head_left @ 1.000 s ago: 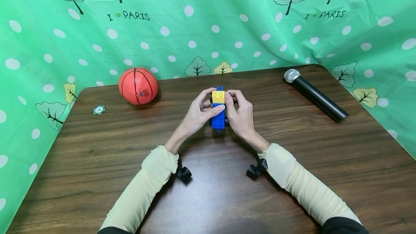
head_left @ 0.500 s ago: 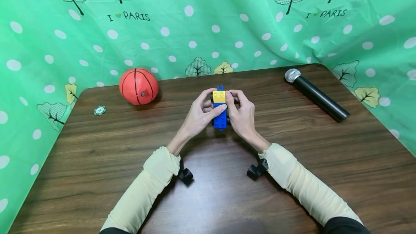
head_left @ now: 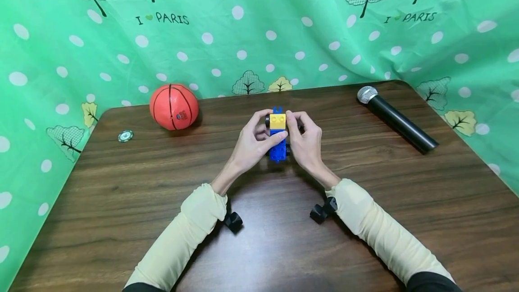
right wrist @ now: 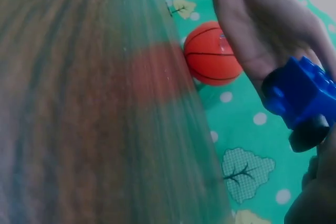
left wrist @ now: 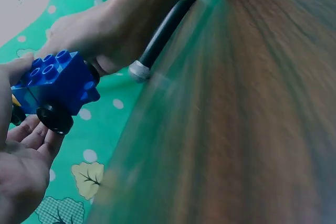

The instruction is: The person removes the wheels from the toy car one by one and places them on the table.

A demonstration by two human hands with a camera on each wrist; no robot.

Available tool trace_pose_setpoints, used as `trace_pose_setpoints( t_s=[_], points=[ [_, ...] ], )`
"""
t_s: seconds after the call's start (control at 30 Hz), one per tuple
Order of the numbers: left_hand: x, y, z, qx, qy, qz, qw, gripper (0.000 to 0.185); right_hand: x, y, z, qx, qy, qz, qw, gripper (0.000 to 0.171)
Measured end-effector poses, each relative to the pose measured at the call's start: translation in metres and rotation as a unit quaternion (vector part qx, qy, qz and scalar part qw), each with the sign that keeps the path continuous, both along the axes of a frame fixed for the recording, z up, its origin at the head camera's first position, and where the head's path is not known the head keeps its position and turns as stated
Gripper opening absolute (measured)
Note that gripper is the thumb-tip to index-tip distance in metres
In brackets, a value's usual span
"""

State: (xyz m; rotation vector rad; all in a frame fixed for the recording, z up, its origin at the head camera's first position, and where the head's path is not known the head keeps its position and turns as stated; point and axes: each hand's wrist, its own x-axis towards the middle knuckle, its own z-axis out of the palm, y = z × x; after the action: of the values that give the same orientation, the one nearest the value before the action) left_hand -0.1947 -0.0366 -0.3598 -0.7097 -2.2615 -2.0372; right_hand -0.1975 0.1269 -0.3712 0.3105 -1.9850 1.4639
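Toy car [head_left: 277, 150] in blue and yellow bricks: we hold it up over the middle of the counter [head_left: 134, 193], both hands clamped on it. From the left, a small green-and-white chip [head_left: 125, 136] lies flat on our counter; to its right and a little further back sits a red ball [head_left: 173, 107] with black seam lines. Next comes our left arm in a pale sleeve [head_left: 170, 242], a black device [head_left: 234, 222] at its cuff. Our left hand [head_left: 253, 142] grips the car from the left side, thumb across the top of the blue part [left wrist: 58, 77], fingers lower down; close up, we see fingertips at a black wheel [left wrist: 55, 118]. The car stretches lengthwise away from us, studs up, a yellow brick [head_left: 277, 121] beyond the blue part and a blue forked piece [head_left: 277, 110] at the far end. Our right hand [head_left: 306, 141] holds the right side, thumb beside the yellow brick, fingers bent; we cannot tell where every fingertip presses. A second black device [head_left: 323, 210] sits at that wrist. Furthest right, a black microphone [head_left: 399, 120] with a silver head lies slantwise, well apart from our hands. Behind the counter we see a green curtain [head_left: 239, 35] with white dots and printed trees.
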Motion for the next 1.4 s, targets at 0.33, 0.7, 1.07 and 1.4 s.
trace_pose_setpoints(
  t_s=[0.33, 0.7, 1.07, 1.4],
  points=[
    [-0.01, -0.008, -0.001, 0.047, -0.041, 0.009, 0.998, 0.058, -0.014, 0.013, -0.001, 0.059, -0.156, 0.038, 0.985, 0.04],
    [-0.018, -0.019, -0.002, 0.083, -0.07, 0.034, 0.9935, 0.057, -0.026, 0.029, -0.004, 0.171, -0.227, 0.11, 0.953, 0.019],
    [-0.019, -0.022, 0.0, 0.075, -0.081, 0.025, 0.9936, 0.059, -0.037, 0.045, -0.013, 0.313, -0.168, 0.091, 0.93, 0.04],
    [-0.019, -0.022, -0.002, 0.073, -0.081, 0.016, 0.9939, 0.061, -0.045, 0.047, -0.015, 0.387, -0.113, 0.087, 0.911, 0.029]
  ],
)
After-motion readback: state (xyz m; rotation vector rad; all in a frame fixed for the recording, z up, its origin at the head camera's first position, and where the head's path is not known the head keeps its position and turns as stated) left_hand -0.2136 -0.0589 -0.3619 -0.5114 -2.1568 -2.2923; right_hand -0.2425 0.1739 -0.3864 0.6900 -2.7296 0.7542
